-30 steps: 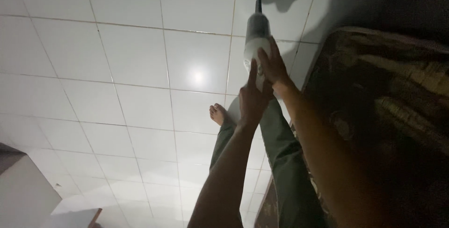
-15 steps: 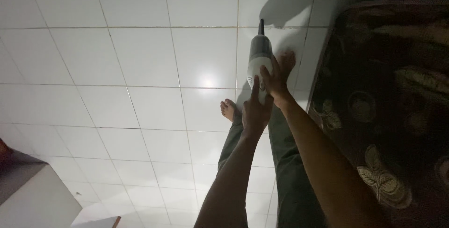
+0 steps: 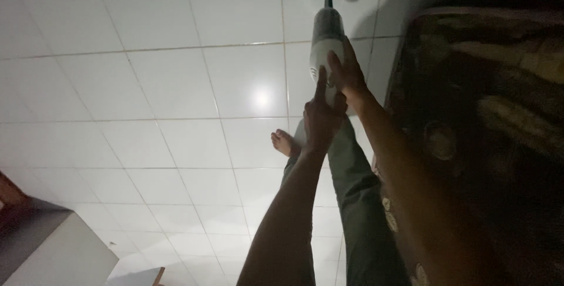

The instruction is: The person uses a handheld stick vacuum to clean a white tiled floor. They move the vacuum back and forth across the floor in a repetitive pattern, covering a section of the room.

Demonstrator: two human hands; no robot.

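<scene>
A white handheld vacuum cleaner (image 3: 325, 33) with a dark narrow nozzle points away from me over the white tiled floor (image 3: 176, 86). My right hand (image 3: 348, 74) grips its handle from the right. My left hand (image 3: 320, 118) is just below it, index finger stretched up and pressing on the white body near a small button. Both arms reach forward from the bottom of the view. My legs in green trousers and a bare foot (image 3: 284, 143) lie under the arms.
A mattress with a dark floral cover (image 3: 482, 121) fills the right side, its edge close to the vacuum. A grey-white piece of furniture (image 3: 53, 251) stands at the bottom left. A lamp glare shines on the tiles.
The vacuum and both hands have moved up and slightly left in the view. The left index finger stays on the body and the right hand keeps its grip.
</scene>
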